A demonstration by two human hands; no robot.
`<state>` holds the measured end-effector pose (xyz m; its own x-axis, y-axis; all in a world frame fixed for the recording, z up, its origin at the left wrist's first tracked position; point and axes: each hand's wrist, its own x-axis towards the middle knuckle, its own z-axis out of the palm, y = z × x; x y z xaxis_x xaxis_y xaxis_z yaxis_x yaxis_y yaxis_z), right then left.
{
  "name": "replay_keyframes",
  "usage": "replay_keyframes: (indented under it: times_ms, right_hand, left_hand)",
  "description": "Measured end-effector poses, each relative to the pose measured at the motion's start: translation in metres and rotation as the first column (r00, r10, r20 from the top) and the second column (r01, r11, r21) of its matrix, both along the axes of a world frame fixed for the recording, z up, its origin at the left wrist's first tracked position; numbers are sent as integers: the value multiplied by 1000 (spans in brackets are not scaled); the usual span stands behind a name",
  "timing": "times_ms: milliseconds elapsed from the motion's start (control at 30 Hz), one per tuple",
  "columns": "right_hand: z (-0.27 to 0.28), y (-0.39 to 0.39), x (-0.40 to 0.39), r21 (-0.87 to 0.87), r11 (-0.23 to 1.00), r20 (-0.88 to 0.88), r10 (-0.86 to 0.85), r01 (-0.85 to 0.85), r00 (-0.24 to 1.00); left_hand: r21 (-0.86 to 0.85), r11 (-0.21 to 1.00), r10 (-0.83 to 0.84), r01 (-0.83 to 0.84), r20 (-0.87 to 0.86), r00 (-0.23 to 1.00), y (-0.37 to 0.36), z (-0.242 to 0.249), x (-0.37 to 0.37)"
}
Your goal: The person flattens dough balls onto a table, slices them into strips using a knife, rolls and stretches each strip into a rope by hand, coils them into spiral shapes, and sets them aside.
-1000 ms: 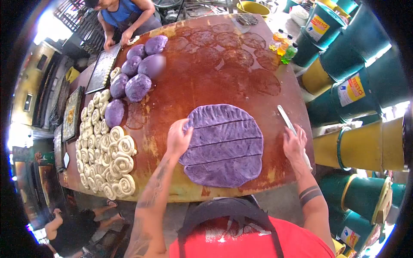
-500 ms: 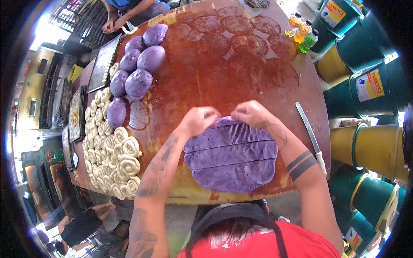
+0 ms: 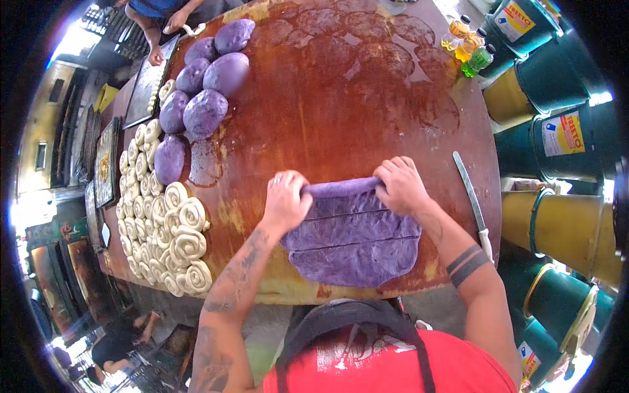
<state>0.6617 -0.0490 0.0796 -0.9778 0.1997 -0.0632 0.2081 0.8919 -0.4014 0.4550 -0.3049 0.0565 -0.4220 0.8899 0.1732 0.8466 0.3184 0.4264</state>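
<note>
A flattened sheet of purple dough [image 3: 354, 245] lies before me, with grooves running across it and its far edge rolled into a thick rim. My left hand [image 3: 286, 200] is closed on the left end of that rolled edge. At the right end, my right hand [image 3: 401, 185] grips the same roll with curled fingers. Several rounded purple dough lumps [image 3: 206, 113] sit at the far left, beside many pale dough spirals [image 3: 188, 245].
A long knife [image 3: 470, 196] lies along the right edge of the table [image 3: 314, 131]. Three bottles [image 3: 469, 47] stand at the far right corner, near green and yellow tubs [image 3: 563, 137]. Across the far left, a co-worker's hand [image 3: 156, 56] reaches over a dark tray [image 3: 139, 105].
The sheet's far edge has become a thicker roll, and my hands have moved slightly apart along it. The co-worker's hands have separated, one now over the tray.
</note>
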Motion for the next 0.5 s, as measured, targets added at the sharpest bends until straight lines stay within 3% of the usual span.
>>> replay_keyframes:
  times_ms: [33, 67, 100, 167, 200, 233, 267, 300, 333, 367, 400, 433, 500]
  right_hand:
    - [4, 8, -13, -195, 978, 65, -62, 74, 996]
    - [7, 15, -25, -378, 912, 142, -109, 156, 984]
    - [13, 20, -35, -539, 805, 229, -141, 246, 963]
    - [43, 33, -51, -600, 779, 94, -160, 184, 983]
    - [55, 36, -57, -581, 795, 2, -215, 176, 977]
    - [58, 45, -63, -512, 822, 39, -266, 248, 963]
    - [51, 51, -65, -328, 904, -66, -313, 275, 948]
    - [38, 56, -64, -130, 941, -177, -334, 314, 926]
    - [24, 63, -57, 52, 950, -216, -292, 309, 932]
    - [13, 67, -47, -29, 949, -182, -314, 314, 932]
    - [3, 66, -32, -111, 942, -145, -332, 318, 932]
    - [-9, 60, -18, -194, 927, -104, -345, 321, 933]
    - [-41, 33, 18, 72, 988, -43, -136, 139, 990]
  left_hand:
    - [104, 994, 18, -20, 27, 999, 9, -11, -12]
    - [36, 982, 147, -184, 457, 877, 19, 6, -19]
    - [-95, 950, 255, -297, 785, 565, 31, 33, -26]
    - [-12, 916, 219, -400, 852, 476, 47, 64, -47]
    - [85, 929, 213, -359, 671, 710, 47, 65, -61]
    - [166, 943, 193, -288, 430, 882, 46, 66, -75]
    - [100, 954, 247, -282, 264, 932, 41, 61, -90]
    - [-195, 916, 377, -351, 121, 918, 37, 63, -98]
    - [-164, 908, 347, -384, -217, 912, 24, 45, -100]
    - [-121, 905, 287, -407, -532, 797, 11, 19, -98]
    - [-230, 887, 307, -401, -356, 883, 3, 9, -90]
    - [-175, 926, 286, -336, -258, 923, -8, -7, -76]
    - [-335, 935, 85, -114, -102, 991, -19, -7, -29]
